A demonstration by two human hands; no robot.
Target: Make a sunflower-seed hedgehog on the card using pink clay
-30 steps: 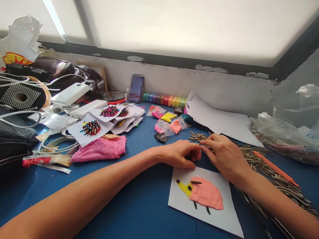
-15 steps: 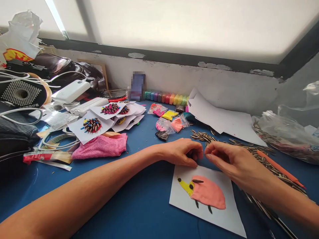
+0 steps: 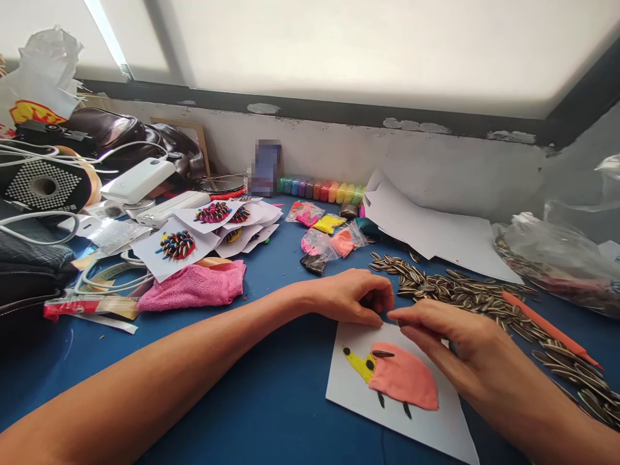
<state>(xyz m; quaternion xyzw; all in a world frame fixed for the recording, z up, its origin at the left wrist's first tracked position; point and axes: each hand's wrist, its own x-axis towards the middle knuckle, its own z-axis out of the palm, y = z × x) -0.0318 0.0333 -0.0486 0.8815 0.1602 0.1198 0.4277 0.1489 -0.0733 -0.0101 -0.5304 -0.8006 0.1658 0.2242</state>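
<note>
Left hand [image 3: 352,297] loosely curled at far edge of the paper [image 3: 353,391], can't tell if holding. Pink clay body [image 3: 407,378] on the paper, long axis left-right, sits near-left of the closer right hand [image 3: 471,342]: fingertips narrow, pinch unclear.

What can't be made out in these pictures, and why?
- Head view: whether the right hand pinches anything; its fingers hide the grip.
- Head view: whether the left hand holds anything; its curled fingers hide that.
- Head view: details of the upright object; pixelation blurs them.
- Head view: the full extent of the clear plastic bag; the right edge cuts it off.
</note>
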